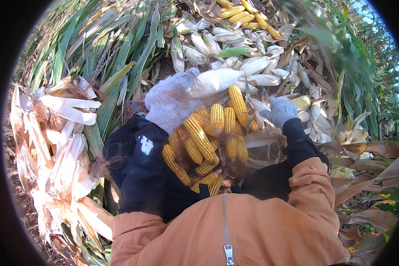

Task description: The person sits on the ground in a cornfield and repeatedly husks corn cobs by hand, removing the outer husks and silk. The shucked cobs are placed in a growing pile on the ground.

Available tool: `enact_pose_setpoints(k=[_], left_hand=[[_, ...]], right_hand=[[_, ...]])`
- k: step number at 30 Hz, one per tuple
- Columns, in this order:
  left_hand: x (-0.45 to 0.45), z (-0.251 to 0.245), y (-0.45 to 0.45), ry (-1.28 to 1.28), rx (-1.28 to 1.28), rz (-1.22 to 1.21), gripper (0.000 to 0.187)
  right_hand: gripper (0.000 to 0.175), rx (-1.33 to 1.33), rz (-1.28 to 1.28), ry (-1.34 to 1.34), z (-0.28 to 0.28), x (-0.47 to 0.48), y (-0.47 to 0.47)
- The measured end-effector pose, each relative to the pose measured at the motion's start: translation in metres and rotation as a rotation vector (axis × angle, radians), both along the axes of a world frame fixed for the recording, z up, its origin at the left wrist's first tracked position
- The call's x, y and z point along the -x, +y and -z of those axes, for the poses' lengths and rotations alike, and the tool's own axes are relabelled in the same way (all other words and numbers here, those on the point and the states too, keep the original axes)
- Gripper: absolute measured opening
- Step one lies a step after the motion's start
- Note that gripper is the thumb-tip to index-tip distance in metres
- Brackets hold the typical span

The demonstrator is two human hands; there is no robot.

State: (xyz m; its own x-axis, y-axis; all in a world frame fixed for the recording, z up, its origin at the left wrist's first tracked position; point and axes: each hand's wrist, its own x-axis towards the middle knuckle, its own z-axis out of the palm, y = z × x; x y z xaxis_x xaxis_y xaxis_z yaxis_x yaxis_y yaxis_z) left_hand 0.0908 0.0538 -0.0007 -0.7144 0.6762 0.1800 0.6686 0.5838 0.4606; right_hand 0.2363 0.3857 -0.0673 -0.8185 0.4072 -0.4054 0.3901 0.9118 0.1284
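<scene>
My left hand (173, 99), in a pale knitted glove with brown corn silk clinging to it, grips one end of a corn ear in a whitish husk (217, 81). That ear points to the right, above a heap of bare yellow corn cobs (199, 139) lying between my legs. Farther right, my right hand (281, 111), gloved too, is low among the husked-over ears. Its fingers are curled and face away from me, so their grip is hidden. Beside its knuckles lies a yellowish ear partly in its husk (301, 103).
Ahead lies a pile of ears still in husks (232, 38), with more bare yellow cobs (244, 16) beyond. Stripped husks (66, 159) are heaped at my left. Cut green stalks (119, 43) lie at upper left; leafy corn plants (355, 66) flank the right. Dry leaves (372, 163) cover the near right.
</scene>
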Motion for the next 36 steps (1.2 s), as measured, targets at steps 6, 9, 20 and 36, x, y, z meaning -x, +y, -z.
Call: enact_pose_setpoints(k=[6,9,20,36], left_hand=[[-0.024,-0.001,0.029,0.077,0.277,0.174,0.069],[-0.025,-0.01,0.034,0.225,0.153,0.145,0.067],[-0.018,-0.003,0.021,-1.015,-0.95,-0.159,0.041],[-0.041,0.012,0.035,-0.256,-0.477,0.063,0.03]], right_hand=[[0.074,0.669,-0.432,0.732,-0.057,0.032,-0.081],[0.075,0.807,-0.225,0.448,-0.055,0.028,-0.094],[0.085,1.078,0.123,0.685,-0.041,0.018,-0.127],[0.026,1.223,0.085,0.876,-0.074,0.03,-0.131]])
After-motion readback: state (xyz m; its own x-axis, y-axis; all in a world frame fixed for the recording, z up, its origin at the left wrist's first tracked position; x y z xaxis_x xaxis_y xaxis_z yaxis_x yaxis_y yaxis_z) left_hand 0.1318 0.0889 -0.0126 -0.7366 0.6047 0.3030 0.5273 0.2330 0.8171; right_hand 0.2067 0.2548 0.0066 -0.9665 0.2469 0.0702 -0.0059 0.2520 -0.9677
